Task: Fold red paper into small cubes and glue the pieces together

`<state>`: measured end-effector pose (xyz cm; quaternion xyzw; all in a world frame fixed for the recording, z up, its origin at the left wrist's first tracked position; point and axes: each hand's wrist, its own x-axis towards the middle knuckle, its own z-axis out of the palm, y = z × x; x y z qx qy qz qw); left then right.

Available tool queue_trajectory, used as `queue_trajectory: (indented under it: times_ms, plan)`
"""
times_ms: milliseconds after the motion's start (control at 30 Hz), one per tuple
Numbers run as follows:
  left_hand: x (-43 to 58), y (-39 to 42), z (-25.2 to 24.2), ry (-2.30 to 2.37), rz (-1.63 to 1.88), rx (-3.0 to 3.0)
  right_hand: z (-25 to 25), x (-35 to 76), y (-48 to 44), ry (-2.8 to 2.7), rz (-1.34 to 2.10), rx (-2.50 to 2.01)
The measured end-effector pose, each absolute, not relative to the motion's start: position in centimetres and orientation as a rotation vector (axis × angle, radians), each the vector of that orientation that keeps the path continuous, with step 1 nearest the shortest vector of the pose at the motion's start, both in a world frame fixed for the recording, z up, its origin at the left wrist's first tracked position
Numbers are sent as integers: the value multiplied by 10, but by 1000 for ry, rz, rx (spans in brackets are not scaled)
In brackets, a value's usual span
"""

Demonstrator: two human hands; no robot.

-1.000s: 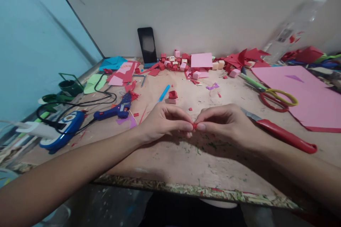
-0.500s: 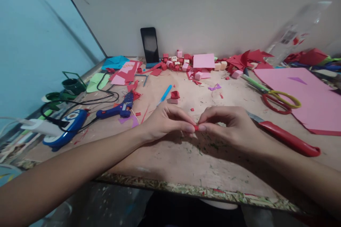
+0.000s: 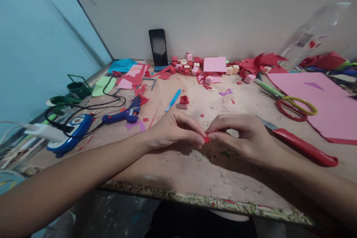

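A small piece of red paper (image 3: 206,140) with a fringed-looking lower edge is pinched between both hands, above the front part of the table. My left hand (image 3: 178,128) grips its left side between thumb and fingertips. From the right, my right hand (image 3: 242,130) pinches it the same way, and the fingertips nearly meet. Most of the paper is hidden by the fingers. Just beyond the hands lie a tiny red scrap (image 3: 202,115) and a small red-and-pink paper box (image 3: 184,101).
A blue glue gun (image 3: 122,116) and its cable lie left, near a blue power strip (image 3: 72,134). Red-handled shears (image 3: 304,147) and scissors (image 3: 297,108) lie right, by pink paper (image 3: 329,104). Behind are a leaning phone (image 3: 158,48), small paper cubes (image 3: 195,70) and a plastic bottle (image 3: 312,37).
The fingers have shifted slightly on the red paper, and more of its fringed lower edge now shows below the fingertips. The whole view has moved a little.
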<state>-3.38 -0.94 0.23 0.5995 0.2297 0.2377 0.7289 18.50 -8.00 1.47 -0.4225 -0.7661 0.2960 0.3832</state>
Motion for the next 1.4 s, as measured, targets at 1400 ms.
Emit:
queue_trajectory:
  times_ms: [1400]
  plan:
    - [-29, -20, 5, 565, 747, 1301, 14, 168, -92, -1717, 657, -1188]
